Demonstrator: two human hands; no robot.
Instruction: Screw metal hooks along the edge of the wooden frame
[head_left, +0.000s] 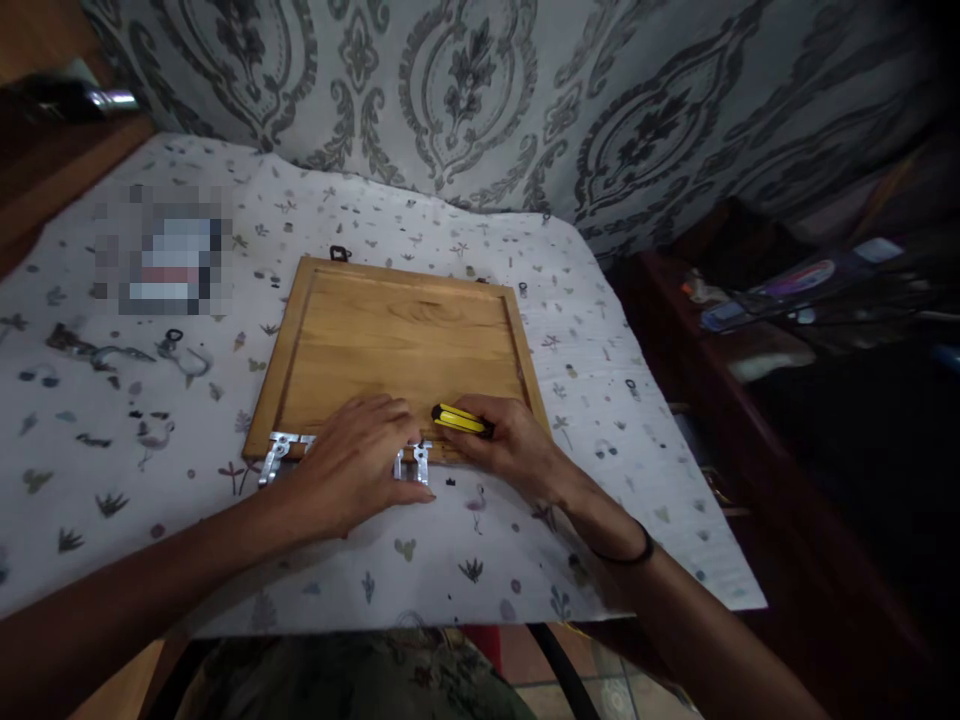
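A wooden cabinet door panel (397, 340) lies flat on a table covered with a white patterned cloth (525, 520). Two metal hinges sit at its near edge, one at the left (276, 455) and one near the middle (416, 463). My left hand (356, 455) lies palm down over the panel's near edge, fingers stretched toward the middle hinge. My right hand (506, 445) is closed round a yellow-and-black screwdriver handle (459, 419), held sideways just above the middle hinge. Its tip is hidden between the hands.
Small dark hardware pieces (339, 253) lie on the cloth beyond the panel, more at the left (176, 345). A blurred box (161, 250) sits at the back left. Patterned fabric (465, 90) hangs behind. A dark cluttered shelf (787, 310) stands to the right.
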